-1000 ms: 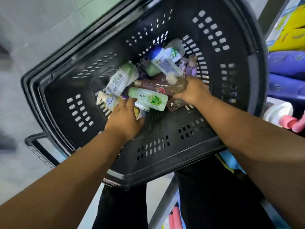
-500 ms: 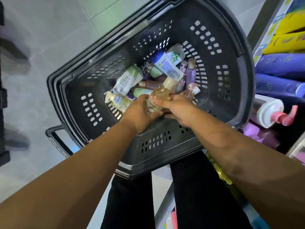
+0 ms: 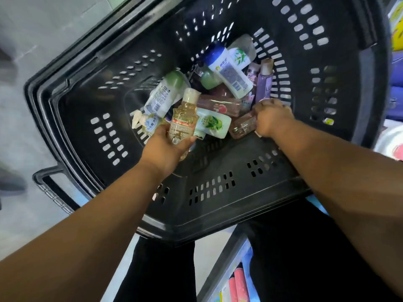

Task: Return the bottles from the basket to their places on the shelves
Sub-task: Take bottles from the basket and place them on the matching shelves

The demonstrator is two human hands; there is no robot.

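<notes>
1. Grey floor tiles [image 3: 32, 40] run off to the left. At the right edge of the view, shelf stock [image 3: 396, 88] shows as blurred yellow and purple shapes.
2. A person in black trousers [image 3: 157, 269] stands over a black plastic basket [image 3: 218, 205] with slotted walls and reaches both bare arms down into it.
3. The left hand [image 3: 165, 147] grips a clear bottle of amber liquid [image 3: 183, 120] by its lower half. The bottle is lifted above the pile with its pale cap pointing away from the person.
4. The right hand [image 3: 272, 118] is down among the heap, fingers curled over one end of a pinkish-brown bottle [image 3: 242, 126]. That bottle lies on the basket floor.
5. The other bottles are in a jumble at the bottom of the basket:
   - A white bottle with a green cap [image 3: 163, 92] lies beside the amber one.
   - A pale green tube with a leaf print [image 3: 212, 125] lies between the two hands.
   - A white bottle with a blue cap [image 3: 229, 70] rests on top towards the far side.
   - A purple bottle [image 3: 263, 83] stands near the right wall, just beyond the right hand.
6. Below the basket, a low shelf edge [image 3: 224, 258] slants across, with pink bottles [image 3: 239, 286] standing under it.
</notes>
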